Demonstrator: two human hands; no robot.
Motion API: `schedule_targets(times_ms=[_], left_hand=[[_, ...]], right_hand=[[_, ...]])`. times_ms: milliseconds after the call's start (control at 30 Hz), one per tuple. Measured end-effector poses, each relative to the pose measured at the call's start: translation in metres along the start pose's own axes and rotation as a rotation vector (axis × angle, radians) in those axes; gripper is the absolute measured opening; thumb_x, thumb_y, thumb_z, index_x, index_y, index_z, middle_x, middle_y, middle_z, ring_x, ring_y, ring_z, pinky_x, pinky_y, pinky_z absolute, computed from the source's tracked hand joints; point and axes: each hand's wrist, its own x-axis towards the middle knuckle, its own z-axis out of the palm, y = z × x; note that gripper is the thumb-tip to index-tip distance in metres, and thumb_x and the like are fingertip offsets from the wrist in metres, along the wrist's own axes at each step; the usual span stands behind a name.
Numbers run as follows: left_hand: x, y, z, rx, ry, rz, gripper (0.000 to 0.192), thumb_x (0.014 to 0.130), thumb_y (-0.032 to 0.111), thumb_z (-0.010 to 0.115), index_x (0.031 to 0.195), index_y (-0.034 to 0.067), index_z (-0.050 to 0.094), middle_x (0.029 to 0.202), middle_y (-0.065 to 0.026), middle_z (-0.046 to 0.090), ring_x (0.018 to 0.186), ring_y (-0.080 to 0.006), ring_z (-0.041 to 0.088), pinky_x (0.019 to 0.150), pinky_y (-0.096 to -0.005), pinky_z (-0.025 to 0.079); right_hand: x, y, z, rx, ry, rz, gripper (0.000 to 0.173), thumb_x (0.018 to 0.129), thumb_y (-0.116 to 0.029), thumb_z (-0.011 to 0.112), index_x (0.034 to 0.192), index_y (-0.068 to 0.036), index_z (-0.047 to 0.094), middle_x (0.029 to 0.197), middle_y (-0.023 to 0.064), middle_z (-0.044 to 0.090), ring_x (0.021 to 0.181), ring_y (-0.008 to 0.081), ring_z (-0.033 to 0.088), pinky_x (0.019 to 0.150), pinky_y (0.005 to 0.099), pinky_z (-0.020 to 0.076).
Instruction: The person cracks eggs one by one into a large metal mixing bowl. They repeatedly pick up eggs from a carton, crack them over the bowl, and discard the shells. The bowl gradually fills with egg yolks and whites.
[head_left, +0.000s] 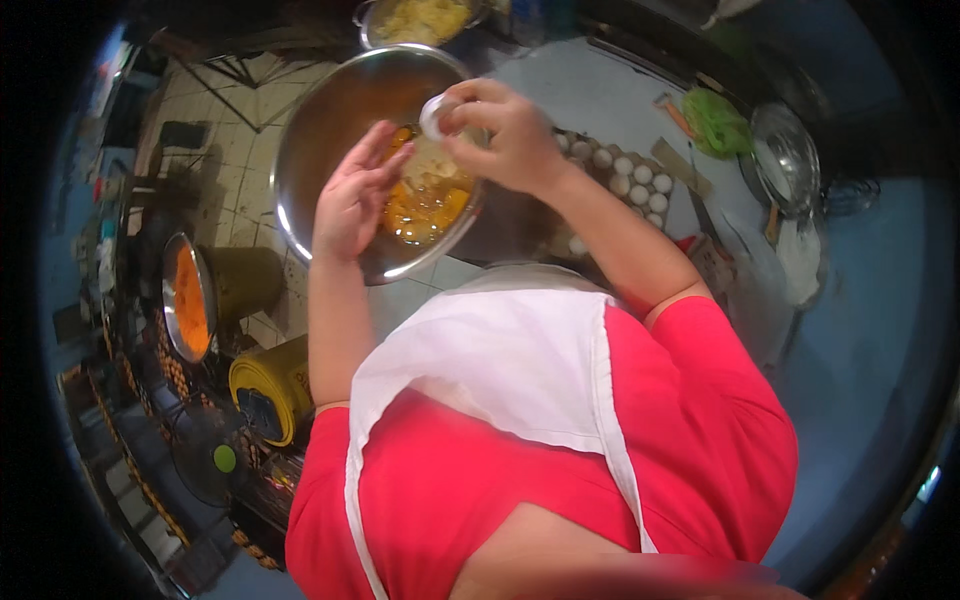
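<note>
My right hand (510, 135) holds a white eggshell (433, 118) between thumb and fingers, above a large stainless steel bowl (307, 150). Motion blurs the shell, so whether it is whole or split is hard to tell. Over the left part of the same bowl is my left hand (356, 191), with its fingers apart and nothing visible in it. Inside the bowl lie several raw egg yolks (424, 217) in clear egg white, beside a pale mass (431, 171). Just right of the bowl, partly behind my right forearm, a carton tray (592, 139) carries several white eggs (643, 175).
A pot of yellow food (424, 21) stands beyond the bowl. At left are a metal basin of orange contents (191, 300) and a yellow bucket (274, 390). A green plastic bag (716, 124), a shiny metal bowl (784, 157) and a wire whisk (851, 193) lie at right.
</note>
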Motion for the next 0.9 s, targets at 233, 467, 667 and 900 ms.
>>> schedule_targets(times_ms=[233,467,667,900], left_hand=[[0.004,-0.017,-0.037,0.248,0.255,-0.084,0.071,0.099,0.0,0.052,0.168,0.001,0.036,0.17,-0.0172,0.04,0.151,-0.0297,0.049,0.126,-0.0408,0.036],[0.011,-0.021,-0.035,0.292,0.22,-0.11,0.069,0.101,0.004,0.053,0.168,0.004,0.039,0.169,-0.014,0.044,0.149,-0.0267,0.05,0.124,-0.0421,0.037],[0.009,-0.018,-0.039,0.302,0.22,-0.154,0.069,0.101,0.009,0.058,0.168,0.006,0.04,0.168,-0.0115,0.046,0.147,-0.0244,0.052,0.117,-0.0366,0.04],[0.005,-0.011,-0.031,0.325,0.231,-0.183,0.068,0.102,0.011,0.059,0.168,0.011,0.042,0.167,-0.0111,0.047,0.145,-0.0245,0.054,0.111,-0.0336,0.044]], right_hand=[[-0.124,0.089,-0.122,-0.481,0.163,0.419,0.022,0.088,-0.021,0.082,0.102,-0.003,0.08,0.123,0.0157,0.072,0.113,0.0359,0.07,0.098,0.0442,0.0556],[-0.229,0.098,-0.128,-1.116,-0.237,0.55,0.034,0.092,-0.038,0.078,0.112,-0.01,0.079,0.126,0.0175,0.071,0.114,0.039,0.067,0.1,0.051,0.0532],[-0.217,0.106,-0.095,-0.782,-0.41,1.063,0.045,0.091,-0.041,0.08,0.124,-0.011,0.075,0.106,0.0169,0.078,0.1,0.0424,0.073,0.089,0.0545,0.0564],[-0.215,0.117,-0.078,-0.785,-0.325,0.993,0.059,0.085,-0.043,0.081,0.132,-0.01,0.068,0.104,0.0192,0.078,0.1,0.0387,0.076,0.086,0.0492,0.0592]])
